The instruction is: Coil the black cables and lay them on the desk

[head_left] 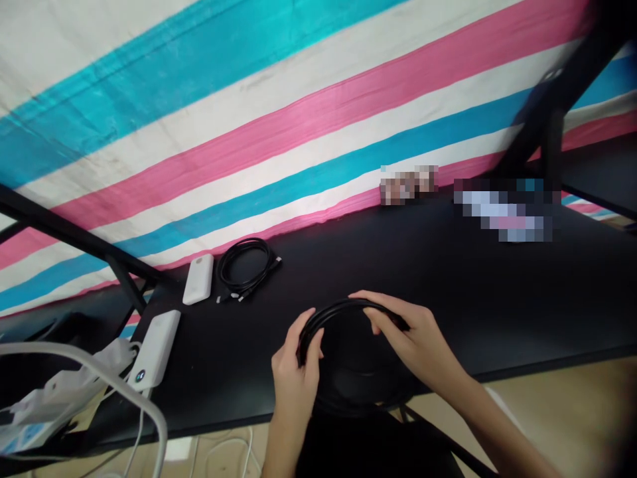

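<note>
A coiled black cable (343,307) is gripped between both hands over the front edge of the dark table. My left hand (297,355) is closed round the left side of the loop, its thumb in front. On the upper right of the coil, my right hand (405,328) pinches the strands between thumb and fingers. The lower part of the loop blends into the dark background below the table edge and is hard to make out. Behind and to the left lies another coiled black cable (220,271) with its plugs showing.
Two white power banks (198,279) (155,345) lie on the left of the black table (497,285). White power strips (74,385) and a thick white cord (124,382) crowd the lower left. Black frame bars (74,232) rise at both ends before a striped sheet (279,133). Blurred items sit at the back right.
</note>
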A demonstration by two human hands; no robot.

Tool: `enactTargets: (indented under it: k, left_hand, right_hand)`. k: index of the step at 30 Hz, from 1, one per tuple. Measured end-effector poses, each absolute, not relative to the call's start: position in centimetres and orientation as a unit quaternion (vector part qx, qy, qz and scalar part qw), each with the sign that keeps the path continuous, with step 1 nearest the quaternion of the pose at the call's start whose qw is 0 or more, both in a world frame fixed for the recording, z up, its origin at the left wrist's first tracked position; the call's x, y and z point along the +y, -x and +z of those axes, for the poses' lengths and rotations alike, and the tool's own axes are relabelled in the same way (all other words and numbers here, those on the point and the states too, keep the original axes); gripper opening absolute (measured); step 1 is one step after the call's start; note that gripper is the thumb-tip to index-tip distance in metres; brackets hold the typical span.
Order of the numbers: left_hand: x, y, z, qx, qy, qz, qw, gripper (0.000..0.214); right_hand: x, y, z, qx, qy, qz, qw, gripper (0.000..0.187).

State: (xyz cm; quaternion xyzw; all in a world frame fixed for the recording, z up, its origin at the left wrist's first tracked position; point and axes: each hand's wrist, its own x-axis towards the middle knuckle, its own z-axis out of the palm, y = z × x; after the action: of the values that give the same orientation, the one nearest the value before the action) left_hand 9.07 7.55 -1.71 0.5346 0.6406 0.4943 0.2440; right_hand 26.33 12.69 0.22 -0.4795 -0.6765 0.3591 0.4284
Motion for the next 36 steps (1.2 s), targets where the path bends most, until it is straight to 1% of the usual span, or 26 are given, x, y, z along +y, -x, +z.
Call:
enactTargets:
  k: [3,7,11,12,14,18,21,23,27,30,33,35,36]
  left_hand:
    - [8.0,-9.5,-1.1,0.641,-0.519,0.513,0.238,0.030]
    - [8.1,-10.3,-0.9,0.637,-0.415,0.590,0.272,0.028]
    - [8.0,-10.2,-1.2,0.646,-0.347,0.620,0.280,0.026]
    - [8.1,-10.1,-1.2,0.644,-0.329,0.634,0.274,0.023]
    - [8.3,-10.0,-1.3,0.627,-0.284,0.674,0.270,0.021]
    - [8.9,-10.6,-1.4,0.570,-0.198,0.734,0.310,0.024]
    - [9.1,-11.3,-1.9,0.577,-0.182,0.726,0.327,0.027]
    - [8.9,-11.6,-2.5,0.586,-0.198,0.712,0.333,0.025]
    - [8.3,-11.7,-4.0,0.599,-0.254,0.662,0.372,0.022]
    - [8.0,-11.6,-4.8,0.616,-0.248,0.640,0.386,0.021]
    - [7.9,-11.8,-4.8,0.599,-0.184,0.654,0.423,0.031]
    - [7.7,-11.9,-4.4,0.564,-0.123,0.659,0.482,0.040]
    - [7.5,-11.9,-4.0,0.536,-0.094,0.652,0.528,0.043]
  right_hand:
    - [12.9,-26.0,0.1,-0.673,0.484,0.368,0.421,0.026]
    - [13.1,-25.6,0.4,-0.678,0.470,0.396,0.403,0.025]
    - [13.6,-25.3,0.2,-0.643,0.476,0.441,0.407,0.019]
    - [13.7,-25.3,0.0,-0.619,0.479,0.467,0.411,0.021]
    - [13.7,-25.0,-0.6,-0.556,0.471,0.542,0.419,0.033]
    - [13.0,-24.0,-1.8,-0.364,0.402,0.702,0.461,0.052]
    - [12.5,-23.7,-2.0,-0.213,0.343,0.783,0.473,0.060]
    - [12.5,-23.9,-1.9,-0.183,0.309,0.809,0.466,0.064]
    - [12.6,-24.6,-1.3,-0.248,0.283,0.802,0.464,0.067]
    - [12.3,-25.0,-1.1,-0.385,0.297,0.752,0.445,0.064]
    - [11.3,-25.2,-1.0,-0.511,0.301,0.693,0.412,0.061]
    - [10.6,-25.2,-0.9,-0.543,0.296,0.675,0.402,0.061]
    - [10.2,-25.2,-0.9,-0.549,0.293,0.673,0.399,0.061]
